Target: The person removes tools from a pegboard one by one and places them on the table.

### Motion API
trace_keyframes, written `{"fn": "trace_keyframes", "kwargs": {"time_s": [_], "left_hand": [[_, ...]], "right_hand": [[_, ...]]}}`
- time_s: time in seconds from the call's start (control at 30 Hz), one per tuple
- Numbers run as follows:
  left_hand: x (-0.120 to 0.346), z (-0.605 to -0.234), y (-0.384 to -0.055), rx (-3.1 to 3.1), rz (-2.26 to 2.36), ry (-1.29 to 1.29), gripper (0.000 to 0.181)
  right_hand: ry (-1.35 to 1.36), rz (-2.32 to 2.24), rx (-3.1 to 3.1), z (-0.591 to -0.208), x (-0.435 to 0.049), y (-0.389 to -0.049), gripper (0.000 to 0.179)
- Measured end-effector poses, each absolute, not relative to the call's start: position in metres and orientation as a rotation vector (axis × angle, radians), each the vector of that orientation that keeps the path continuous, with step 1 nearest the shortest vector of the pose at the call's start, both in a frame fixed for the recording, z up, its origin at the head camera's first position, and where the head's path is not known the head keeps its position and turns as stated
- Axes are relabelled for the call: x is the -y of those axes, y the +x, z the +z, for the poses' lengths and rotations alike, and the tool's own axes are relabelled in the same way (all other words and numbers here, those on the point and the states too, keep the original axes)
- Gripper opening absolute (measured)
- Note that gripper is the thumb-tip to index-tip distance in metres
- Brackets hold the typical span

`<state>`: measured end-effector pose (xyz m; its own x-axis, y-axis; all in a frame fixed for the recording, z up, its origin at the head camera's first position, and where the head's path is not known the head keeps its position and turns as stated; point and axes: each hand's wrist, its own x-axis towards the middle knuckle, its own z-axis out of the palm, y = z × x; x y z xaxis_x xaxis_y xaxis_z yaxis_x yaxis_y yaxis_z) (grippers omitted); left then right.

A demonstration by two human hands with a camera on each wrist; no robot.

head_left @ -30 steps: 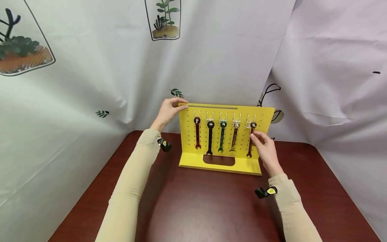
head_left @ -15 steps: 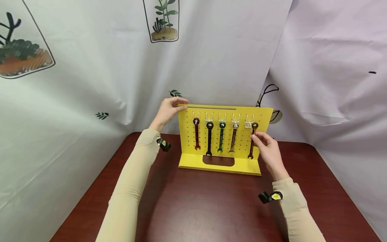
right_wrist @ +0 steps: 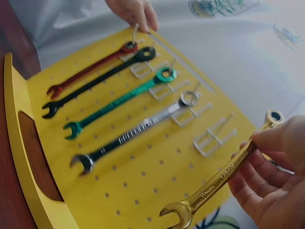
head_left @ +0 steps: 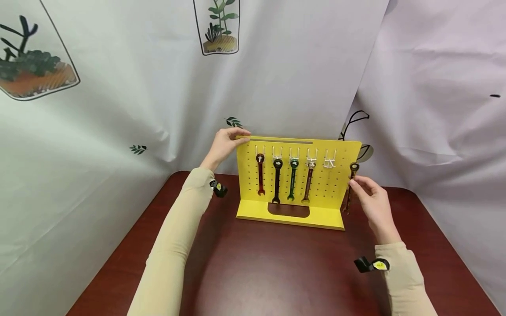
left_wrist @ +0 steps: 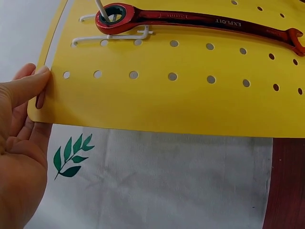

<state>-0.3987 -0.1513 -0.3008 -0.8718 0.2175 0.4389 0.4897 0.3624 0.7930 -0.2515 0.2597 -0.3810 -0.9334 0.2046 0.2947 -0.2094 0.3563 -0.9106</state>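
Observation:
My left hand pinches the top left corner of a yellow pegboard stand, thumb in front and fingers behind, as the left wrist view also shows. In my right hand a gold combination wrench is held by its shank between thumb and fingers, ring end up. It is off the board, just beyond the right edge. On white hooks hang a red wrench, a black wrench, a green wrench and a silver wrench. The rightmost white hook bears nothing.
The stand rests on a dark red table, near its back edge. Behind and to both sides hangs a pale cloth with printed plants. A slot is cut in the stand's base.
My right hand has lifted the gold wrench off the rightmost hook and carried it right, past the board's edge. The left hand keeps its grip on the corner.

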Motion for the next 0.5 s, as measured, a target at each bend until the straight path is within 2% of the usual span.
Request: {"fn": "trace_keyframes", "kwargs": {"time_s": [0.13,0.37,0.5], "left_hand": [[0.15,-0.303,-0.397,2.36,-1.509,-0.631,0.024],[0.147,-0.305,-0.397,2.366,-1.483,-0.637,0.022],[0.149,-0.304,-0.396,2.361,-1.467,-0.629,0.02]], "right_hand": [[-0.036,1.606,2.244,-0.388,-0.277,-0.244,0.043],[-0.05,1.683,2.209,-0.403,-0.305,-0.23,0.021],[-0.069,1.633,2.283,-0.412,-0.315,-0.228,0.026]]}}
